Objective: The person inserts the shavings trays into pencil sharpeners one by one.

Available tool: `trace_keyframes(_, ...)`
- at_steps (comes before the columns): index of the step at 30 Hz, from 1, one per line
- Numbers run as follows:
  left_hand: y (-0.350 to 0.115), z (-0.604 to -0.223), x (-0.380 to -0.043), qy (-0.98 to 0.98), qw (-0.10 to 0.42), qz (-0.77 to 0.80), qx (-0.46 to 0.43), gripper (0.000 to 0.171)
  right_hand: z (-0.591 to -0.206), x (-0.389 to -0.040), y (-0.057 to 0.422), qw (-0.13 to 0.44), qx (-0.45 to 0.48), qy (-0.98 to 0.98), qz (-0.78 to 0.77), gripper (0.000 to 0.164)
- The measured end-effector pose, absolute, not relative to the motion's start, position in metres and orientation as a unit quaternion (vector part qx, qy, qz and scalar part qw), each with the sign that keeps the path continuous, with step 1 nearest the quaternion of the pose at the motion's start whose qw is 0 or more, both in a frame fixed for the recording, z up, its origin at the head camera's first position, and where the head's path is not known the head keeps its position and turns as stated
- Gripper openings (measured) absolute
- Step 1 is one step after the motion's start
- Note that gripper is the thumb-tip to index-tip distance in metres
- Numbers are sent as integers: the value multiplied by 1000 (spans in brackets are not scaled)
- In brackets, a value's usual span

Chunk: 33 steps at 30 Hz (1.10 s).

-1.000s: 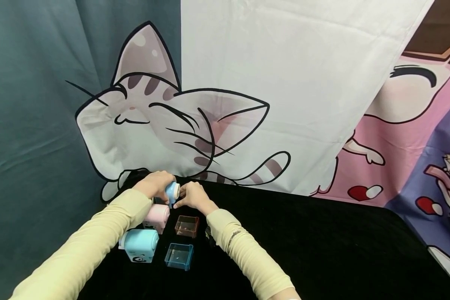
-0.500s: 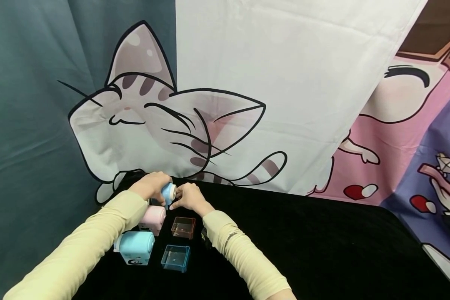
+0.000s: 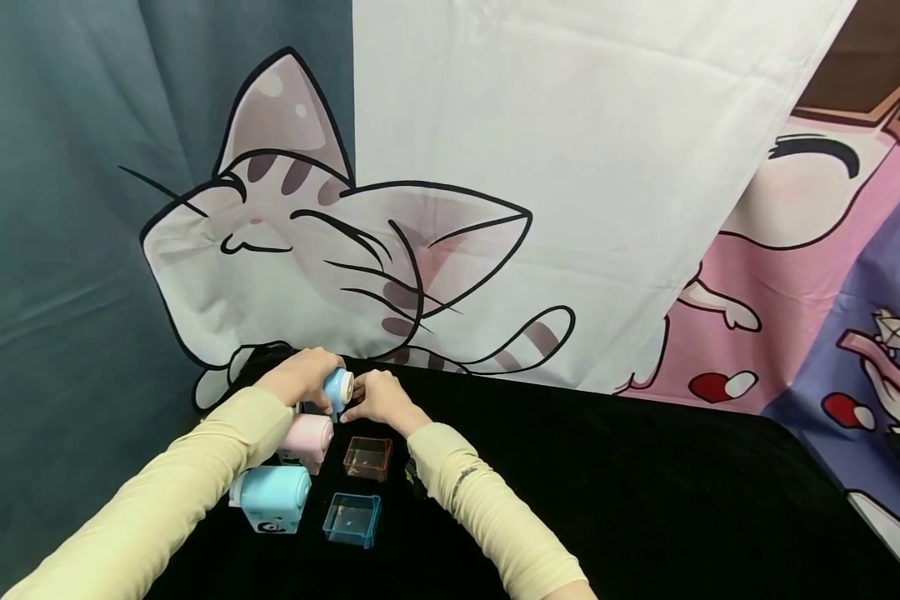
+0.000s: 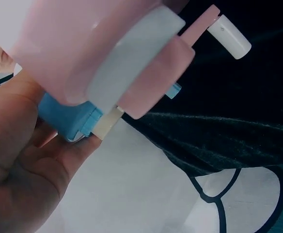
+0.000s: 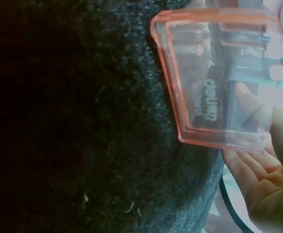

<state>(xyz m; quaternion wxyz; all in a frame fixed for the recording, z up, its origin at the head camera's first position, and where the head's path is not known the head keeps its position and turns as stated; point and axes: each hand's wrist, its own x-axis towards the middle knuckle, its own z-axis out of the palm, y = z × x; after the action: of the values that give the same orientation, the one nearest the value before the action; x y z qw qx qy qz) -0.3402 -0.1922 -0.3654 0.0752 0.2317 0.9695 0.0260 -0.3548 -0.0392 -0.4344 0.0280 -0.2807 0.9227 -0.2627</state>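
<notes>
At the back left of the black cloth, my left hand grips a blue crank pencil sharpener with a cream round end. My right hand meets that sharpener from the right, thumb low and fingers bent toward its cream end. What exactly lies between these fingertips is partly hidden. In the left wrist view, the pink pencil sharpener with its white crank knob covers much of the blue one. The right wrist view shows my right hand behind a clear orange-rimmed drawer.
Nearer me stands a turquoise pencil sharpener with a panda print, in front of the pink one. Right of them lie the orange-rimmed drawer and a clear blue drawer. Printed cat curtains hang right behind the cloth's back edge.
The head view has shifted slightly, moving everything a little left in the picture. Both hands stay at the blue pencil sharpener with hardly any visible motion.
</notes>
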Motion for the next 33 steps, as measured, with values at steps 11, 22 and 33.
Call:
trace_keyframes(11, -190, -367, -338, 970, 84, 14, 229, 61, -432, -354, -33, 29, -286, 926, -244, 48)
trace_keyframes(22, -194, -358, -338, 974, 48, 30, 219, 74, -429, -358, -20, 27, -272, 922, -273, 48)
trace_keyframes(33, -193, -350, -329, 972, 31, 51, 228, 69, -421, -355, -15, 24, -282, 916, -285, 48)
